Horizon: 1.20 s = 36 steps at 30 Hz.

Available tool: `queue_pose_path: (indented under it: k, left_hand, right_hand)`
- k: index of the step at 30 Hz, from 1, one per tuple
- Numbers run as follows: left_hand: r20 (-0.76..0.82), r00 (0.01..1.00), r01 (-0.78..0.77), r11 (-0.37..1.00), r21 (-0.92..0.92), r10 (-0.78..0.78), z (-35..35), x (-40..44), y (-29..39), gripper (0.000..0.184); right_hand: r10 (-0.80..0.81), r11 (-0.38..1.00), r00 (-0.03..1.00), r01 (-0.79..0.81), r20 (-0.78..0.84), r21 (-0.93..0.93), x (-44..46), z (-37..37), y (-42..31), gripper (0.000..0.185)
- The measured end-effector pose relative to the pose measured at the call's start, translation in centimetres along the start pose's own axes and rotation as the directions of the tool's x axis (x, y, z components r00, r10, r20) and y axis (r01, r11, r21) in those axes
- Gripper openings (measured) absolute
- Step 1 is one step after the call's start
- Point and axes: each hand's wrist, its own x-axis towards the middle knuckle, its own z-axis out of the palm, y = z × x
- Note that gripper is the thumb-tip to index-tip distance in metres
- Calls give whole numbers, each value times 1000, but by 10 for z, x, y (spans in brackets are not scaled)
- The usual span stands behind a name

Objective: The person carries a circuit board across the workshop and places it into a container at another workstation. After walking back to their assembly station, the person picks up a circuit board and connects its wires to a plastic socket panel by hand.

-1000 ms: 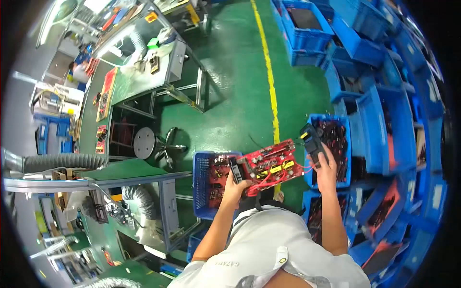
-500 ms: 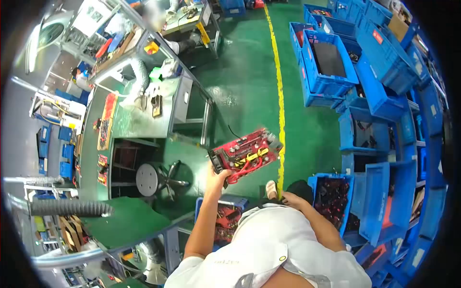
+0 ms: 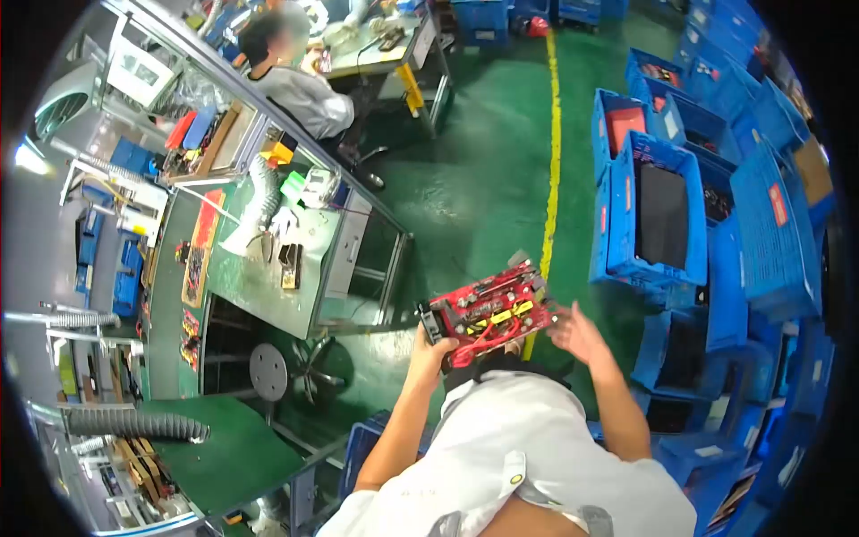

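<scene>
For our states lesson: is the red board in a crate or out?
Out: the left hand holds the red board above the floor.

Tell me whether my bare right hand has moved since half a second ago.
Yes: your bare right hand has moved rightward in view, farther from the long yellow painted floor line.

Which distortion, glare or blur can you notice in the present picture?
Head view: strong wide-lens distortion, with black corners and blue crates leaning near the right edge; head view: pale glare on the green floor; head view: fine details of the red circuit board look soft.
</scene>
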Motion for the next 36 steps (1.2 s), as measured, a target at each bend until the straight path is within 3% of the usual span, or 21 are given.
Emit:
queue_pose_path:
  k: [2, 5, 7, 9, 13, 14, 16, 18, 20, 21, 24, 28, 29, 30, 32, 33, 34, 36]
  left_hand:
    - [-37, 999, 36, 999, 2, -36, 15, 32, 1, 46]
    - [-33, 995, 95, 991, -92, -98, 59, 81, 21, 43]
    - [-40, 986, 148, 968, -204, -159, 79, 125, 15, 43]
    - [-12, 985, 168, 962, -217, -175, 106, 177, 28, 43]
    - [37, 996, 87, 988, -128, -83, 164, 276, 62, 48]
    - [69, 987, 148, 986, -77, -142, 176, 292, 77, 49]
    - [92, 989, 117, 993, -17, -115, 202, 341, 95, 52]
    - [138, 978, 162, 987, -22, -157, 227, 382, 115, 61]
    - [148, 981, 106, 984, 142, -127, 247, 421, 135, 64]
    - [175, 982, 41, 977, 207, -78, 252, 435, 148, 68]
    - [234, 970, 45, 995, 88, -65, 270, 480, 180, 71]
    - [128, 991, 21, 986, 168, -43, 289, 535, 206, 64]
    - [86, 996, -41, 995, 97, 32, 296, 549, 210, 59]
    - [39, 999, -19, 997, 76, 16, 302, 566, 216, 58]
    - [-51, 997, 56, 998, 41, -53, 306, 587, 226, 55]
    - [-117, 991, 69, 997, 24, -66, 317, 591, 250, 53]
    - [-153, 988, 26, 999, 46, -18, 312, 610, 245, 52]
    - [-144, 990, -26, 995, -99, 11, 309, 635, 258, 52]
  right_hand:
    - [42, 999, 999, -41, -35, 19, 33, 25, -70, 63]
    - [7, 990, 999, -1, 40, -139, 75, 50, -157, 52]
    - [-240, 874, 969, 245, 66, -419, 109, 39, -186, 43]
    - [-218, 969, 975, 212, -38, -124, 142, 31, -222, 26]
    - [-207, 974, 925, 225, -318, 19, 196, 3, -279, 16]
    - [-215, 974, 928, 227, -303, 5, 202, -6, -292, 17]
    - [-249, 968, 935, 252, -252, -20, 225, -9, -335, 19]
    - [-452, 882, 864, 396, -222, -254, 249, -35, -361, 15]
    - [-344, 922, 798, 387, -495, -16, 258, -2, -405, 15]
    - [-387, 916, 850, 397, -358, -48, 266, -1, -417, 16]
    - [-267, 938, 856, 337, -442, 86, 312, 3, -447, 16]
    - [-159, 966, 920, 220, -359, 137, 407, -2, -482, 18]
    - [-176, 967, 954, 214, -241, 141, 432, -4, -497, 22]
    - [-325, 939, 942, 311, -83, -147, 450, 3, -513, 20]
    - [-141, 952, 970, 188, -199, 241, 492, 17, -556, 15]
    - [-166, 958, 965, 207, -205, 199, 490, 63, -590, 12]
    - [-219, 963, 961, 241, -167, 122, 511, 71, -616, 13]
    - [-309, 951, 947, 307, -85, -33, 549, 76, -658, 16]
